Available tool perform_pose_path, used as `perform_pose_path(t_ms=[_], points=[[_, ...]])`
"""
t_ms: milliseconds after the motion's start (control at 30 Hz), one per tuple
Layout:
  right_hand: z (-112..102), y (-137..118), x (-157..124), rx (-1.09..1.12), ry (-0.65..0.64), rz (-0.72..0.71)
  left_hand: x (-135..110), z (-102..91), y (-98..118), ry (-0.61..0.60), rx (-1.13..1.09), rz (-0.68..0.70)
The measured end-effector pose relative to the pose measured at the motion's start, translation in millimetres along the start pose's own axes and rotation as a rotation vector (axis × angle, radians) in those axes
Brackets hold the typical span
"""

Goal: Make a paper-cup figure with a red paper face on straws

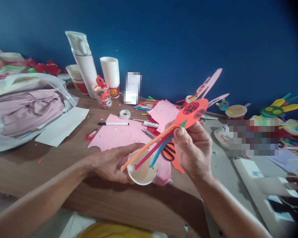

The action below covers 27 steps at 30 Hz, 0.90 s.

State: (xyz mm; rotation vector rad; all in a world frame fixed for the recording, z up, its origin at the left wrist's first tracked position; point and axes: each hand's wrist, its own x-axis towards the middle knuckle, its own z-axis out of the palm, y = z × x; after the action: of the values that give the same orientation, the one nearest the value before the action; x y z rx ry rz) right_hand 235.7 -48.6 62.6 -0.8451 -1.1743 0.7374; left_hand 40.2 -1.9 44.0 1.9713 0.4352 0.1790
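My left hand (109, 163) is wrapped round a white paper cup (142, 180), its mouth tilted towards me. Between the thumb and fingers of my right hand (195, 148) is an orange paper face (188, 115) with dark red eyes and a green triangle. An orange straw (149, 143), a magenta strip (152, 150) and a blue strip (161, 148) slant down from the face. Their lower ends lie across the cup's mouth in view; whether they go inside I cannot tell. Black-handled scissors (169, 152) lie behind them, partly hidden.
Pink paper (119, 135) lies on the brown table (72, 172) with a black-capped marker (114, 124) and a tape roll (124, 114). Behind stand a white flask (83, 66) and stacked paper cups (110, 74). A plastic bag (34, 109) sits left; finished cup figures (235, 110) stand right.
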Motion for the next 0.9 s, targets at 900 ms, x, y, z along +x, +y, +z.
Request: perform_pose_path(t_ms=[900], points=[[4, -3, -6, -0.144, 0.077, 0.050, -6, -9.7, -10, 0.002, -0.041, -0.072]])
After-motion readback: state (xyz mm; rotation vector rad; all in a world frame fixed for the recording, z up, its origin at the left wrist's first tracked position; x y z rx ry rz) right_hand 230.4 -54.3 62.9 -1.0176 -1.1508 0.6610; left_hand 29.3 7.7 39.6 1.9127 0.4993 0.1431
